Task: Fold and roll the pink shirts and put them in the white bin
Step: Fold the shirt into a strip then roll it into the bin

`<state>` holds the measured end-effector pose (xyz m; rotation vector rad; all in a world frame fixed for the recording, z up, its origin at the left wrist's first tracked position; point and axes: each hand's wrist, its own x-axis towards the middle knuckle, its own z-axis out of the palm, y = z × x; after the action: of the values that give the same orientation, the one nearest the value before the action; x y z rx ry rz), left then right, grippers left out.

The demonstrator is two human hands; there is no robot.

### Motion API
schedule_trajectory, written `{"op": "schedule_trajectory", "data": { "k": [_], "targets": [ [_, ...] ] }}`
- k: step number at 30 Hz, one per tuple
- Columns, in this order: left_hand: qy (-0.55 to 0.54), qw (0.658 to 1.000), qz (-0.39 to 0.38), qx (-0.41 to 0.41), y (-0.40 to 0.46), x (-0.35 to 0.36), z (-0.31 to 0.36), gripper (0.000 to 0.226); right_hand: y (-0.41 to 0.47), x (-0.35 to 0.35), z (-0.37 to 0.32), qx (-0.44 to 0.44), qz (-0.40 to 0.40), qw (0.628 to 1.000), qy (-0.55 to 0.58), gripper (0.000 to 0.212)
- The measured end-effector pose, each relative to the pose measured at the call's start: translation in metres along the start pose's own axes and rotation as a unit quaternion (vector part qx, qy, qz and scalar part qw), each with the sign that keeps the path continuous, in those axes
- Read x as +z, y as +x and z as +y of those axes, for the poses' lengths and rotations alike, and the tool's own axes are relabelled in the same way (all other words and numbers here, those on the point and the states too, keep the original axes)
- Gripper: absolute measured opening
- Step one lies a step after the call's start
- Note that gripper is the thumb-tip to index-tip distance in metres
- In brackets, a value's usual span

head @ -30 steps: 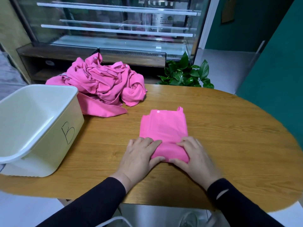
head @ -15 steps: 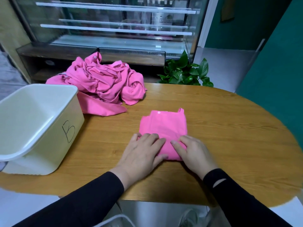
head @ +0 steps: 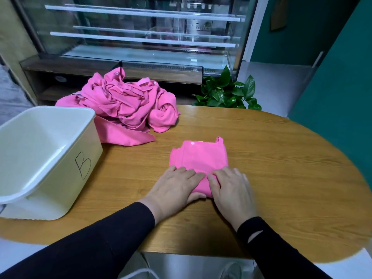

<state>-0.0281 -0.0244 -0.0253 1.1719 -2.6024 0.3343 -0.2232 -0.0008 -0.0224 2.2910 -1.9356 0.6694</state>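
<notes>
Left hand [head: 177, 187] and right hand [head: 229, 186] press the shirt's [head: 199, 158] rolled near end, fingers curled over it; the unrolled length extends directly ahead.

Bare tabletop [head: 281, 168] lies open on the right; the white bin [head: 40, 158] and the shirt pile [head: 128, 109] block the left.

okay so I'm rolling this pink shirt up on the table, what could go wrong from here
The roll may come out lopsided: the left hand and right hand crowd the middle of the folded shirt, leaving its outer edges unpressed. It may also loosen on the way to the white bin, off to the left.
</notes>
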Motion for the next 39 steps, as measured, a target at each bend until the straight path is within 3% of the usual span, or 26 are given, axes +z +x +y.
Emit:
{"op": "schedule_trajectory", "data": {
  "k": [5,10,13,17,22,28,31,34,36,39],
  "targets": [
    [-0.124,0.99,-0.062,0.001,0.004,-0.013,-0.01,0.072,0.005,-0.007,-0.001,-0.011,0.007,1.0,0.016,0.045],
    [-0.181,0.964,-0.176,-0.08,0.018,-0.028,-0.014,0.062,0.018,-0.014,0.001,0.032,-0.078,0.995,0.054,0.034],
    [-0.078,0.992,-0.091,-0.041,0.017,-0.025,-0.017,0.065,0.026,-0.017,0.0,0.059,-0.104,0.99,0.068,0.033],
    [-0.146,0.98,-0.099,-0.089,0.013,-0.013,-0.015,0.07,0.033,-0.016,-0.002,0.1,-0.128,0.982,0.095,0.04],
    [-0.237,0.951,-0.137,-0.144,0.026,-0.015,-0.021,0.052,0.018,-0.007,-0.008,0.015,0.005,1.0,-0.009,0.047],
    [-0.275,0.93,-0.188,-0.156,0.029,-0.015,-0.022,0.043,0.005,0.008,-0.003,-0.013,0.059,0.998,0.021,0.042],
    [-0.207,0.944,-0.21,-0.15,0.031,-0.026,-0.019,0.047,0.015,0.007,-0.006,-0.003,0.075,0.997,0.017,0.045],
    [-0.033,0.993,-0.071,-0.093,0.026,-0.031,-0.007,0.055,0.023,0.006,-0.005,0.004,0.07,0.997,0.021,0.044],
    [-0.008,0.999,0.002,-0.053,0.01,-0.025,0.007,0.049,0.025,0.005,-0.004,0.009,0.051,0.998,0.026,0.043],
    [0.03,0.998,-0.013,-0.046,-0.01,-0.01,0.015,0.078,0.028,0.004,-0.004,0.021,0.011,0.999,0.038,0.044]
  ]
}}
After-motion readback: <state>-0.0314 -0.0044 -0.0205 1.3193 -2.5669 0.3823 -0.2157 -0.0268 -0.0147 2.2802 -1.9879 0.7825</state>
